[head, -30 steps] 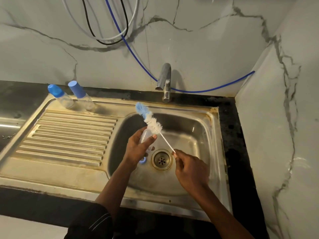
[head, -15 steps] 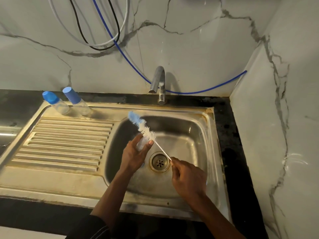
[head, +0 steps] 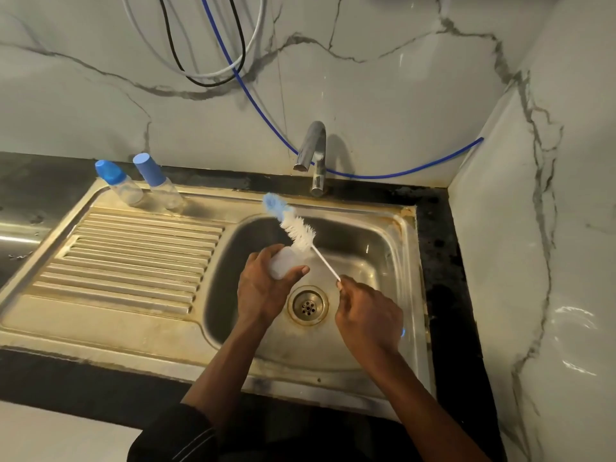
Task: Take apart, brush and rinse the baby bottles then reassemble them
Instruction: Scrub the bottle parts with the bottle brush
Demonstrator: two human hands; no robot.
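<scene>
Uncapped bottle: fingers of left hand wrapped round it, over sink basin, likely to catch drips. Brush: stem pinched by right hand fingers; bristles just beside bottle. Two capped bottles: upright on drainboard.

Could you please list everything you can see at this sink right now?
sink: one, steel, ribbed drainboard on its left, set in a black counter.
capped baby bottles: two, clear with blue caps, standing at the drainboard's back left corner.
open bottle: one, clear, held over the basin.
bottle brush: one, white bristles, blue tip, thin white handle, head by the open bottle's top.
drain: one, metal, basin floor.
tap: one, chrome, behind the basin.
hose: one, blue, along the wall.
cables: two, white and black, looped on the wall.
left hand: one, grips the open bottle.
right hand: one, pinches the brush handle's end.
</scene>
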